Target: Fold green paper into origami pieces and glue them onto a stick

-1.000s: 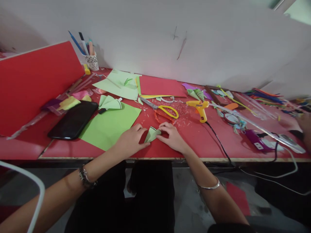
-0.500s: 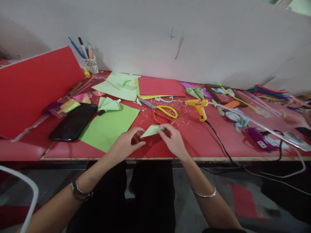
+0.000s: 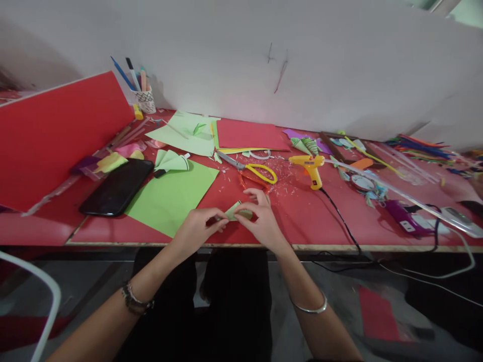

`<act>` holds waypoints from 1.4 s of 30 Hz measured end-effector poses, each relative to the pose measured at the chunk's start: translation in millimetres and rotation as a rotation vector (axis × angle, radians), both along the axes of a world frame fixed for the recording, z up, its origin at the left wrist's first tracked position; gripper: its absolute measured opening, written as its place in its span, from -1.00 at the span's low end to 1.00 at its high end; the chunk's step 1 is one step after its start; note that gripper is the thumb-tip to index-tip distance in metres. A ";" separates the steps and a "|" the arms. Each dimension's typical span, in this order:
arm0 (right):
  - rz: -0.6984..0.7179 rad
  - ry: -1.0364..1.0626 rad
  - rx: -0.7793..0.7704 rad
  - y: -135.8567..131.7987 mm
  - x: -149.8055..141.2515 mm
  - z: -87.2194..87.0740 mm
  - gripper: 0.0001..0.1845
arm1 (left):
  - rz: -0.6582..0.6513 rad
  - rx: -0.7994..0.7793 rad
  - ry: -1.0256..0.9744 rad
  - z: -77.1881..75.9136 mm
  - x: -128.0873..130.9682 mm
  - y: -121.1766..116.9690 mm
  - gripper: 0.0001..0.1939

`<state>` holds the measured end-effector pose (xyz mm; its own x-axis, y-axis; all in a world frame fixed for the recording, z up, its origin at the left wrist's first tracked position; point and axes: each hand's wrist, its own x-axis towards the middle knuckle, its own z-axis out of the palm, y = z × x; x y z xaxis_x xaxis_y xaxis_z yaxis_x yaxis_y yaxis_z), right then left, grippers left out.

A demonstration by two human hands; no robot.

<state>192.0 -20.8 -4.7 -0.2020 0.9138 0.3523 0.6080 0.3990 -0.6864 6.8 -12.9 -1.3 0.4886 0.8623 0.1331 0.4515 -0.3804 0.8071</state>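
A small piece of pale green paper [image 3: 233,211] with a dark line along its edge is held above the red table's front part. My left hand [image 3: 198,227] pinches its left tip between thumb and fingers. From the other side, my right hand [image 3: 262,220] grips it with thumb and index finger, partly hiding it. Left of my hands lies a bright green sheet [image 3: 175,196], with a cone of pale green paper [image 3: 171,161] on its far edge. Scissors [image 3: 260,173] with yellow and orange handles rest just beyond my right hand.
A yellow glue gun [image 3: 310,168] stands to the right, its black cord running off the table edge. A black phone [image 3: 117,188] and a red board [image 3: 60,138] are at left. Stacked coloured sheets [image 3: 252,134] lie near the wall. A purple socket block [image 3: 405,217] sits at right.
My left hand has closed onto the paper's left tip. My right hand has changed its hold, and the paper has come slightly nearer to me.
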 end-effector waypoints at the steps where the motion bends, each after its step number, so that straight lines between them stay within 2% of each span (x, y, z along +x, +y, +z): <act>1: 0.032 -0.081 -0.004 -0.1 0.4 0.3 -0.92 | -0.014 0.056 0.061 -0.6 0.1 0.2 -0.85; 4: 0.163 -0.250 -0.051 0.2 1.8 1.1 -0.89 | -0.054 0.266 0.235 -1.0 -2.0 0.7 -0.89; 6: 0.207 -0.311 -0.059 1.2 3.2 2.3 -0.88 | -0.067 0.346 0.295 -1.2 -6.4 0.8 -0.83; 10: 0.262 -0.437 0.015 4.7 5.9 8.2 -0.87 | -0.104 0.356 0.319 -2.8 -17.9 2.0 -0.80; 13: 0.241 -0.606 0.135 4.4 3.4 15.2 -0.83 | -0.153 0.343 0.307 -5.0 -20.9 3.1 -0.83; 16: 0.239 -0.726 0.211 0.4 -4.2 19.7 -0.82 | -0.119 0.334 0.297 -6.7 -17.6 2.7 -0.86; 20: 0.285 -0.641 0.127 -1.5 -11.1 14.7 -0.88 | -0.042 0.298 0.275 -6.4 -12.9 1.3 -0.88; 26: 0.266 -0.470 0.019 5.7 -9.5 0.8 -0.87 | -0.068 0.231 0.231 -4.6 -13.2 3.3 -0.90; 35: 0.230 -0.438 0.011 4.7 -12.5 -1.6 -0.86 | 0.000 0.208 0.256 -5.9 -9.2 3.1 -0.92; 42: 0.225 -0.426 0.012 5.6 -12.4 0.3 -0.90 | 0.074 0.191 0.401 0.6 -2.6 0.9 -0.88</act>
<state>179.7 -15.2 -4.5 -0.5227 0.8274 0.2054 0.7317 0.5590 -0.3900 4.2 -11.9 -0.7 0.4717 0.8753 0.1062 0.7459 -0.4604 0.4813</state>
